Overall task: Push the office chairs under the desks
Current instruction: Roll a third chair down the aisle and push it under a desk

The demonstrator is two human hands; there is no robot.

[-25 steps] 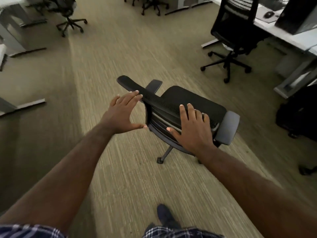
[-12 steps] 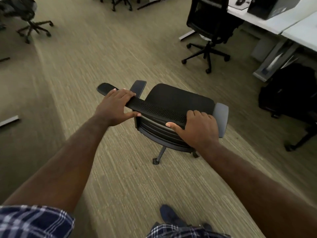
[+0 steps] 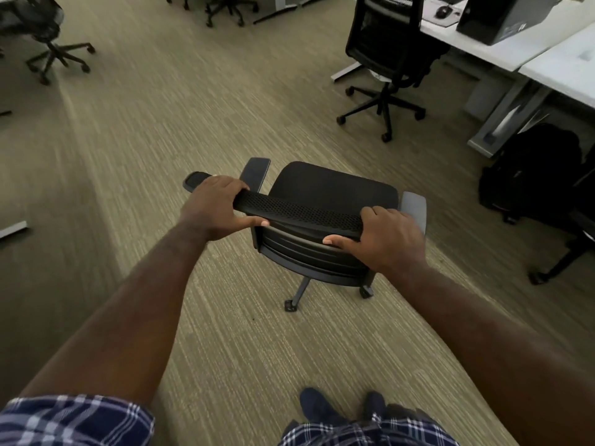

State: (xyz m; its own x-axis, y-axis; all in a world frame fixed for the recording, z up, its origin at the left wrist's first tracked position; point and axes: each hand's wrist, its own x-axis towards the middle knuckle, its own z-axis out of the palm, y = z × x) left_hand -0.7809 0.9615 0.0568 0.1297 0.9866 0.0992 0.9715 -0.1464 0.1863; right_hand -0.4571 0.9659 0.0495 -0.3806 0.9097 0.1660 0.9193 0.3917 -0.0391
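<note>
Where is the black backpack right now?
In the head view the black backpack sits on the carpet at the far right, beside the leg of the white desk, to the right of the chair that both hands hold.

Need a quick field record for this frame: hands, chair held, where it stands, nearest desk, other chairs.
left hand: left hand grips the backrest top near its left end
right hand: right hand grips its right end
held chair: black office chair, upright, on open carpet, not under a desk
nearest desk: white desk, upper right
other chairs: second chair by that desk; third chair far left
</note>
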